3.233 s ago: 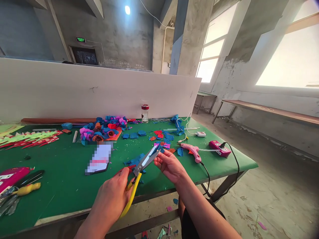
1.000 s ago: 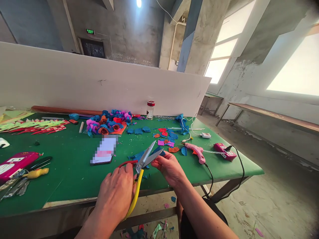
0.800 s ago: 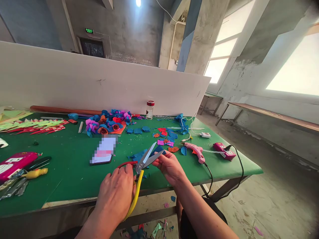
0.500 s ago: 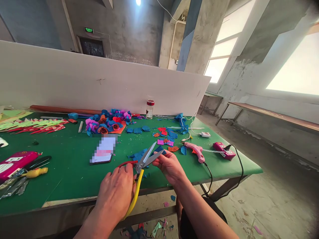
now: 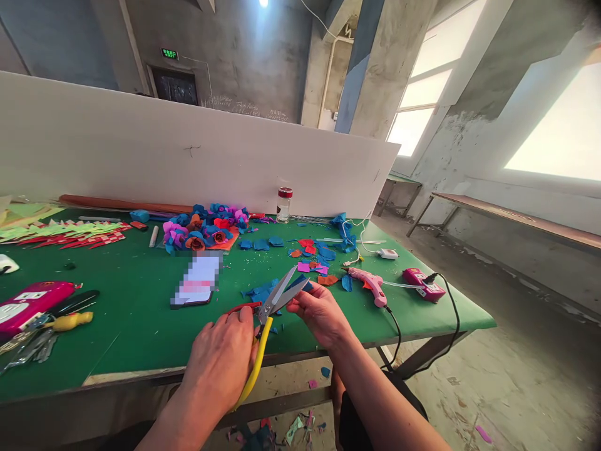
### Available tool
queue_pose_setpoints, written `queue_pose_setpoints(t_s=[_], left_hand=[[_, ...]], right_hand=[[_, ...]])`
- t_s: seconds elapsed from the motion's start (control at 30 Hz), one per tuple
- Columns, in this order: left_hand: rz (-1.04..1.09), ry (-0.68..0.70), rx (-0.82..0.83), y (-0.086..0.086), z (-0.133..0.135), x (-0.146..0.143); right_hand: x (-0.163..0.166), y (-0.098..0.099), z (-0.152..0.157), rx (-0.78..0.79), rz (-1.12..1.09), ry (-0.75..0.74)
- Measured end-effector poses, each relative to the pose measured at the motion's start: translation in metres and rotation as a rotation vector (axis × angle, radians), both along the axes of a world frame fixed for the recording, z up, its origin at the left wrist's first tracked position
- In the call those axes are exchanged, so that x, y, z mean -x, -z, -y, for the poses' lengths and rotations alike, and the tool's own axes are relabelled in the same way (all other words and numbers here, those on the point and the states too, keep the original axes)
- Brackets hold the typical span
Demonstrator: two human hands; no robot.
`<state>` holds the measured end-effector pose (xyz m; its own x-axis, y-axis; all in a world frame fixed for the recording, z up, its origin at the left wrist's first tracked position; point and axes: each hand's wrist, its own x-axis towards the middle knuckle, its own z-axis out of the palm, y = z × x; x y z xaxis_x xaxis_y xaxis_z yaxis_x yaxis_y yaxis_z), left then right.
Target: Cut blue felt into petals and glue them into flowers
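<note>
Gripping the scissors (image 5: 263, 315), our left hand (image 5: 223, 351) wraps its fingers around the handles, hiding most of the red one, while the yellow one curves out below. Above the near edge of the green table (image 5: 141, 326), our right hand (image 5: 323, 316) pinches a bit of blue paper (image 5: 301, 279) at its fingertips; the lower blade covers much of it, so we cannot make out its shape. We cannot read the pixelated phone (image 5: 197, 279). At the left, the frame cuts off a pink power strip (image 5: 32, 307) and a white object (image 5: 7, 264) that we cannot identify.

Compared with about three seconds ago, the blades stand wider apart, and less of the blue paper shows beyond them. Our view is shifted, bringing in that white object; the glue gun (image 5: 369, 283) lies as before.
</note>
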<state>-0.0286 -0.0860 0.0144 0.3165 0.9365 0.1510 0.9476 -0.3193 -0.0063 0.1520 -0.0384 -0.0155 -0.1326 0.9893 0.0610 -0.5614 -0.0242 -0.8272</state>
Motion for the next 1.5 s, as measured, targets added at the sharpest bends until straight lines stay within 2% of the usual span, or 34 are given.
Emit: queue_pose_setpoints(t_s=[0.87,1.17,1.5], left_hand=[[0.018,0.035,0.084,-0.004,0.001,0.000],[0.002,0.008,0.122,-0.010,0.002,-0.001],[0.047,0.004,0.112,-0.005,0.001,0.001]], right_hand=[[-0.001,-0.004,0.003,0.026,-0.070,-0.048],[-0.002,-0.002,0.002,0.031,-0.105,-0.061],[-0.002,-0.001,0.001,0.010,-0.087,-0.056]])
